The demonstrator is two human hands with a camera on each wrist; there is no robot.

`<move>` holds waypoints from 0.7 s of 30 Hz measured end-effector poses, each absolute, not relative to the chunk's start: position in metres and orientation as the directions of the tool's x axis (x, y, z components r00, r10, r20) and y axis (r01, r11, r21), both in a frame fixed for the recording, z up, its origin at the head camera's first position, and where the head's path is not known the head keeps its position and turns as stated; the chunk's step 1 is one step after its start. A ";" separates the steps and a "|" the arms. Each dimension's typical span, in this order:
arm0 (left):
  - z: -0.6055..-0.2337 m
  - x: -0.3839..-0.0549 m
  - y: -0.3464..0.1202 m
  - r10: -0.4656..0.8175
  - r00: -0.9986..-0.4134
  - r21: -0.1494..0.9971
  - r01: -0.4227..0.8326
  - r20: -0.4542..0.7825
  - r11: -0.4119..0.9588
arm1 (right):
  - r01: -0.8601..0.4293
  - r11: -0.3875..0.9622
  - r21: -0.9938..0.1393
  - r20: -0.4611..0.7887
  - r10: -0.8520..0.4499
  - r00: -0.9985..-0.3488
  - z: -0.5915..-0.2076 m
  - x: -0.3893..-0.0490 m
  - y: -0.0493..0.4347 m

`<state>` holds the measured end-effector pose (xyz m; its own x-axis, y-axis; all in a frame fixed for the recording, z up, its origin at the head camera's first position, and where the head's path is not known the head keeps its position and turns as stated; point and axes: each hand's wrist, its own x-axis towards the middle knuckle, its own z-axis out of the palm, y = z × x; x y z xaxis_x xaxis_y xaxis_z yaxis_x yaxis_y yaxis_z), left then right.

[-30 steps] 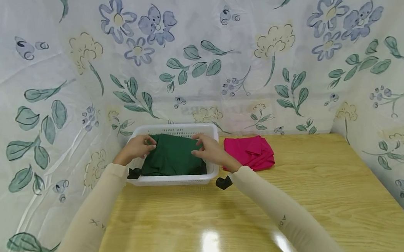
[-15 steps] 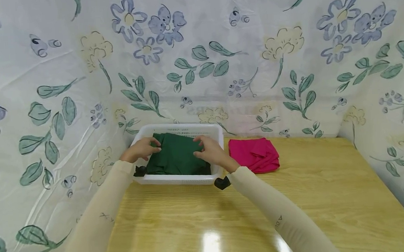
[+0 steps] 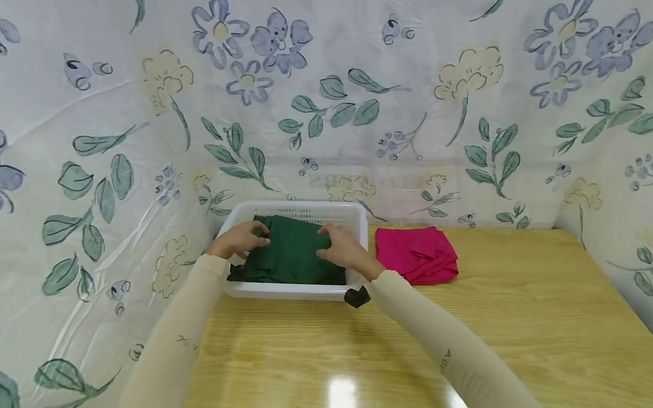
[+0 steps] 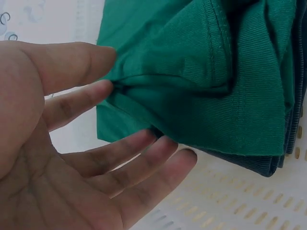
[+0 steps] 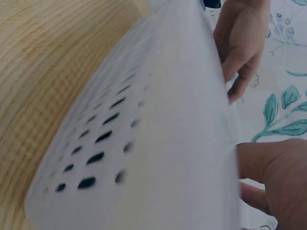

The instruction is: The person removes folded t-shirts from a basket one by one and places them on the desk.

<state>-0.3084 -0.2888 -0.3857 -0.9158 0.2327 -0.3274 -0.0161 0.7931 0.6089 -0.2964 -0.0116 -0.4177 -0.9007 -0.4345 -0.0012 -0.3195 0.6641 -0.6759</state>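
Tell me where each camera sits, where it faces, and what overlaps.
Head: on the person's head, facing forward and down at the white plastic basket, folded green garment, folded magenta cloth and wooden table; left hand, right hand and cream sleeves show.
Left wrist: on that wrist, facing the green garment inside the basket; left palm and fingers show.
Right wrist: on that wrist, facing the basket's outer wall; both hands partly show.
Head and left wrist share the green garment.

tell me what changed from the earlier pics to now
The right hand has shifted slightly left over the basket. The head view also turned a little left. No taking hold or letting go shows. The left hand, green cloth in the basket and pink cloth beside it stayed about put.
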 end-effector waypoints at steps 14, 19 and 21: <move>-0.385 -0.310 -0.288 0.235 -0.891 0.626 -0.069 -0.389 0.777 | -0.160 0.631 -0.759 -0.107 -0.362 -0.926 -0.422 -0.294 -0.017; -0.387 -0.313 -0.290 0.215 -0.898 0.661 -0.104 -0.384 0.743 | -0.099 0.538 -0.837 -0.092 -0.317 -0.944 -0.426 -0.296 -0.018; -0.388 -0.314 -0.292 0.203 -0.904 0.674 -0.117 -0.377 0.729 | -0.081 0.505 -0.859 -0.085 -0.297 -0.951 -0.427 -0.297 -0.019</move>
